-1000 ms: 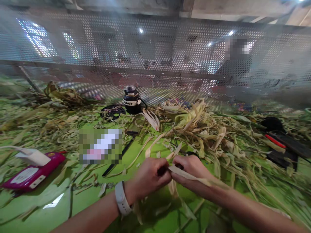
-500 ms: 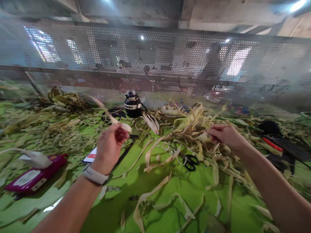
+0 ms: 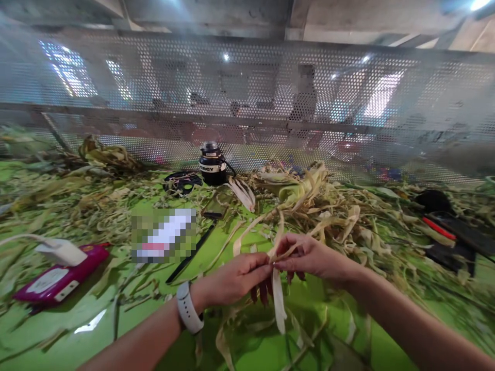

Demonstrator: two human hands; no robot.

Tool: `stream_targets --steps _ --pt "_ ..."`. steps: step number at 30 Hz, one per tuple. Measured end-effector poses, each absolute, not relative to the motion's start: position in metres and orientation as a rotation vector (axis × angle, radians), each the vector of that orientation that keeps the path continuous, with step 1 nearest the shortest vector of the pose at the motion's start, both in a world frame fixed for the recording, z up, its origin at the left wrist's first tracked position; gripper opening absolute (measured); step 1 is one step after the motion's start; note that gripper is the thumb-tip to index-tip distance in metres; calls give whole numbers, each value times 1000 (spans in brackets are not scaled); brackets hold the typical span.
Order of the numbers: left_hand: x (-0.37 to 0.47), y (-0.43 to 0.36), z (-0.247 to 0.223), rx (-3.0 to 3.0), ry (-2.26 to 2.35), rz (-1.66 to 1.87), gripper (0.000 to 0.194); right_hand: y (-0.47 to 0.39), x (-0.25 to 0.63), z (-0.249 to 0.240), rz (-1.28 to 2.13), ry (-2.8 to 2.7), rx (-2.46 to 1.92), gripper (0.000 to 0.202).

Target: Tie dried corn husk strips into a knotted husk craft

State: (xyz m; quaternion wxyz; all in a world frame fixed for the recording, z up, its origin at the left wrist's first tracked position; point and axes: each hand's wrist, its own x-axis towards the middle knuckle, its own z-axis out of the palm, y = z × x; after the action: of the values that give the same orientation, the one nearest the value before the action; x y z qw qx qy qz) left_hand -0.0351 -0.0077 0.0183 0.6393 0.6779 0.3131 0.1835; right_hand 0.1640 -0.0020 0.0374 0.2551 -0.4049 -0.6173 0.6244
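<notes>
My left hand (image 3: 235, 278), with a white watch band (image 3: 189, 308) at its wrist, pinches a strip of pale dry corn husk (image 3: 279, 304). The strip's wide end hangs below the fingers. Meeting it fingertip to fingertip, my right hand (image 3: 313, 257) pinches husk at the same spot, and thin strips stick up between the two hands. Just behind them lies a heap of dried corn husks (image 3: 348, 226), with a broader yellow-green husk (image 3: 299, 188) on its far side. The lower fingers of both hands are in shadow.
Left are a magenta power bank or socket block (image 3: 64, 281) with a white plug (image 3: 62, 252) and a blurred-out screen (image 3: 166, 237). A black bottle (image 3: 212, 167) stands before the perforated metal screen (image 3: 251, 87). Dark items with a red edge (image 3: 439, 228) lie right. Husk scraps cover the green table (image 3: 147, 330).
My hands have come together in the middle from apart, the left moving right and down, the right moving left and down. The scissors seen earlier are now hidden behind my right hand.
</notes>
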Motion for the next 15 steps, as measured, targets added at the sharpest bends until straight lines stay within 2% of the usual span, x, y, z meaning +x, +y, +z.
stream_targets --steps 6,9,11,13,15 --pt "-41 -1 22 1620 708 409 24 0 167 46 1696 -1731 -1124 25" --pt "-53 16 20 1748 1080 784 22 6 180 49 1710 -1901 -1148 19" --pt "-63 29 13 1895 1426 895 25 11 190 48 1603 -2131 -1244 15" --pt "-69 40 5 2062 1619 787 32 15 201 47 1423 -2339 -1388 15" --pt "-73 46 1 2158 1603 717 21 17 210 48 1259 -2457 -1498 21"
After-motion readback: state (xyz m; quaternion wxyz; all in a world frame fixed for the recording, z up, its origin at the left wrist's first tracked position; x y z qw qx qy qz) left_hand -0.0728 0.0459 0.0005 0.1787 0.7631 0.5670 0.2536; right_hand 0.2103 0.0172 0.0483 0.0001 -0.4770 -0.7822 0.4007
